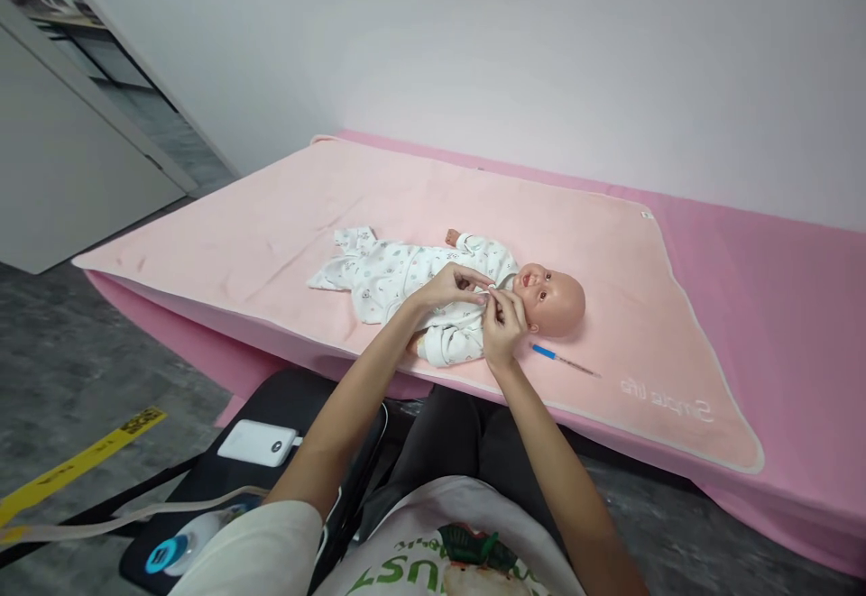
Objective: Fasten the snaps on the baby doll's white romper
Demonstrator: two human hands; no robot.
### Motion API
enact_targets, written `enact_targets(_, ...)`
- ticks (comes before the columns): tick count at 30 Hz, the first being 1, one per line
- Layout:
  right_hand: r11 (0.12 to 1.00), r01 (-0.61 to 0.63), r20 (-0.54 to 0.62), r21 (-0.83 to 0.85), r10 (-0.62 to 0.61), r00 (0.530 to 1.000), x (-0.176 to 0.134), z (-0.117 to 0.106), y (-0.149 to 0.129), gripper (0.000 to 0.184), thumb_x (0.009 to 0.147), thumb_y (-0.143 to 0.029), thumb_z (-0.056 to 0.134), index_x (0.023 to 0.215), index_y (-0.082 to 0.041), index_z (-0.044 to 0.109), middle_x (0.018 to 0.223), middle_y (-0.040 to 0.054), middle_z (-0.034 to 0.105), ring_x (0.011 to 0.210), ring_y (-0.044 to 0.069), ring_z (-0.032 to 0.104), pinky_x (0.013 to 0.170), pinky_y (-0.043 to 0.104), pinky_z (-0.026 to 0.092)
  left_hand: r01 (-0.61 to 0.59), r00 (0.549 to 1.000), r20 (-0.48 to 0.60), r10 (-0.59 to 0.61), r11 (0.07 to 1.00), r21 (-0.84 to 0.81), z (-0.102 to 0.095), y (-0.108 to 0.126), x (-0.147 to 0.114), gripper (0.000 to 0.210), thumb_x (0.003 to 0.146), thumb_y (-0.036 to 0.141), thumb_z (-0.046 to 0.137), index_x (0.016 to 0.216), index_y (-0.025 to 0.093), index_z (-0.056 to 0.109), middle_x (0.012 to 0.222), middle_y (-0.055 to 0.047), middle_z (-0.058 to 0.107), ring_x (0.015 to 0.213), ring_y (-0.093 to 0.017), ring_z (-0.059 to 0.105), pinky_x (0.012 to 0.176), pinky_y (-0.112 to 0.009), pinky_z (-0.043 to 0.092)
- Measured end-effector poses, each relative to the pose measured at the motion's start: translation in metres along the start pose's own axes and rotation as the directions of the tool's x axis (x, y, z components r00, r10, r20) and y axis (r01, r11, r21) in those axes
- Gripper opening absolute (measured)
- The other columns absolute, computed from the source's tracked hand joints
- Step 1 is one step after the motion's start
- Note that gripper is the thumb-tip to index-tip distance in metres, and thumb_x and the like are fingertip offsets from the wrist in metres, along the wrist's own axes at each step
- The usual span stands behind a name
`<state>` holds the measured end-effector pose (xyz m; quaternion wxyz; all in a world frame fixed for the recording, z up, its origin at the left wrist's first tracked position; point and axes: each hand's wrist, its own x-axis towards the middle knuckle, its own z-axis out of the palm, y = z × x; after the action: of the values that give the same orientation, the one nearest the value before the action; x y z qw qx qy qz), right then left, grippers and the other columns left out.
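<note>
A baby doll (551,298) lies on its back, its head toward the right. It wears a white patterned outfit (385,276) whose leg ends spread to the left. At the chest, just below the doll's chin, both hands meet with fingertips almost touching. My left hand (456,287) is pinched at the front of the outfit. Opposite it, my right hand (504,318) is closed, thumb and fingers together on the same part of the cloth. The exact bit between the fingertips is too small to make out.
A thin stick with a blue end (561,359) lies beside the doll's head. Beneath is a pale pink mat (677,334) over a pink-covered table (778,307) against a white wall. On a black chair (284,398) are a white power bank (255,443) and a blue-capped bottle (182,549).
</note>
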<state>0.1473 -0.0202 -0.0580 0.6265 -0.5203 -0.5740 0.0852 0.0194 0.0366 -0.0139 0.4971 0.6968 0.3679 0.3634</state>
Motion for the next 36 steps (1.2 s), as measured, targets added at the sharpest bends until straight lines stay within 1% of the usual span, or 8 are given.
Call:
enact_targets(4,1.0,0.021,-0.005,0.011,-0.021,1.0,0.001,-0.001,-0.003,0.03,0.089,-0.032,0.041,0.085,-0.019,0.068,0.09,0.0107,0.064,0.09,0.018,0.063,0.083,0.034,0.053,-0.007,1.0,-0.01,0.008,0.997,0.08,0.001,0.002,-0.005,0.039,0.058,0.033,0.077,0.09,0.013,0.072,0.075,-0.006,0.07,0.065,-0.012,0.056,0.06,-0.023,0.044)
enact_targets(10,0.999,0.047,-0.006,0.004,-0.047,0.999,0.0,-0.001,-0.003,0.029,0.09,-0.031,0.041,0.092,-0.017,0.066,0.093,0.0107,0.067,0.09,0.018,0.064,0.08,0.032,0.054,0.013,0.999,-0.045,-0.013,1.0,-0.01,0.005,0.0,-0.004,0.03,0.066,0.033,0.071,0.086,0.012,0.072,0.086,-0.009,0.071,0.08,-0.018,0.063,0.073,-0.027,0.049)
enact_targets(14,1.0,0.003,0.016,-0.021,-0.002,1.0,-0.002,0.0,-0.001,0.03,0.09,-0.031,0.04,0.098,-0.015,0.063,0.095,0.0125,0.068,0.071,0.014,0.064,0.062,0.026,0.053,-0.005,0.996,-0.085,0.005,1.0,-0.002,0.006,-0.003,-0.004,0.03,0.068,0.036,0.069,0.086,0.012,0.071,0.086,-0.009,0.07,0.079,-0.018,0.063,0.073,-0.027,0.049)
enact_targets(18,0.999,0.001,0.042,-0.045,0.001,0.999,-0.003,0.001,0.0,0.03,0.09,-0.03,0.038,0.099,-0.013,0.062,0.097,0.0133,0.067,0.057,0.01,0.057,0.057,0.024,0.05,-0.031,0.997,-0.074,0.032,0.999,0.009,0.006,-0.002,-0.004,0.031,0.07,0.039,0.067,0.084,0.011,0.069,0.083,-0.008,0.069,0.077,-0.016,0.062,0.072,-0.026,0.048)
enact_targets(21,0.999,0.021,0.037,-0.045,-0.02,0.999,-0.003,0.002,0.001,0.028,0.09,-0.029,0.039,0.1,-0.013,0.06,0.095,0.013,0.067,0.061,0.011,0.059,0.059,0.024,0.05,-0.04,0.997,-0.059,0.04,0.999,0.011,0.006,0.0,-0.004,0.03,0.072,0.039,0.065,0.083,0.011,0.067,0.081,-0.007,0.068,0.076,-0.015,0.06,0.071,-0.024,0.047)
enact_targets(25,0.992,0.124,-0.029,-0.014,-0.125,0.992,-0.003,0.004,0.005,0.022,0.089,-0.023,0.043,0.099,-0.014,0.059,0.093,0.0115,0.068,0.076,0.014,0.063,0.066,0.026,0.052,-0.053,0.998,-0.025,0.053,0.999,0.004,0.006,0.003,-0.005,0.029,0.075,0.039,0.061,0.084,0.011,0.064,0.079,-0.005,0.063,0.075,-0.014,0.057,0.069,-0.024,0.044)
enact_targets(28,0.984,0.177,-0.067,0.009,-0.176,0.982,-0.003,0.005,0.006,0.019,0.088,-0.019,0.045,0.099,-0.014,0.059,0.09,0.0103,0.068,0.079,0.014,0.064,0.068,0.026,0.053,-0.062,0.998,0.004,0.062,0.998,0.014,0.007,0.006,-0.006,0.027,0.078,0.038,0.058,0.083,0.012,0.06,0.076,-0.003,0.059,0.072,-0.012,0.053,0.067,-0.023,0.042)
enact_targets(36,0.995,0.091,-0.032,0.046,-0.09,0.995,-0.003,0.005,0.006,0.013,0.088,-0.02,0.043,0.093,-0.016,0.055,0.086,0.0088,0.066,0.076,0.014,0.064,0.065,0.025,0.053,-0.052,0.998,0.036,0.052,0.999,-0.017,0.01,0.01,-0.007,0.021,0.082,0.034,0.052,0.083,0.013,0.055,0.075,0.0,0.051,0.071,-0.011,0.046,0.068,-0.022,0.038)
